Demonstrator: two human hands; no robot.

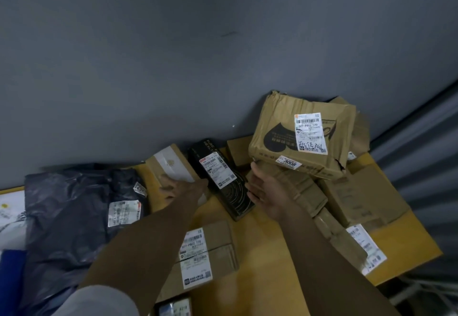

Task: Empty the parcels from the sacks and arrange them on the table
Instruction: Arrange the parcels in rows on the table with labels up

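At the near edge of the wooden table (pixel 260 253) lay a labelled cardboard parcel (pixel 205 253). Beyond it a long black box (pixel 223 179) lay flat between the hands, its long axis running far-left to near-right. The left hand (pixel 178 189) rested, fingers loosely straight, on a small taped carton (pixel 171 164). The right hand (pixel 267 191) (the nearer to the box, I judged) stood flat and uncurled just beside its right flank, thumb touching a crumpled brown parcel (pixel 297 139) stacked farther back.
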